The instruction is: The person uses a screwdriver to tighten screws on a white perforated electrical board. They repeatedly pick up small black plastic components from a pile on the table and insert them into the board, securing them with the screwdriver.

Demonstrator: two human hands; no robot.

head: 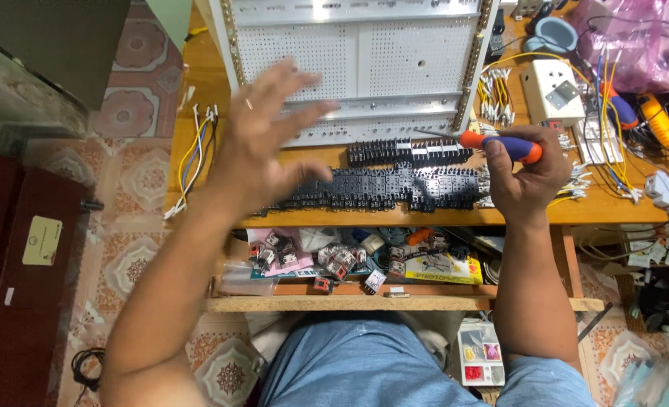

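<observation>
Wooden worktop [206, 83], front edge: relay sockets [394, 188] in rows. My left hand [263, 139] hovers spread, empty; right hand [523, 177] pinches screwdriver [492, 142]. Risk: sweeping sockets off into the drawer [349, 301].

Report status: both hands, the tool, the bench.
Left hand open, raised, empty. Right hand grips orange-and-blue-handled screwdriver. Rows of black relay sockets on wooden bench, unobstructed.
</observation>
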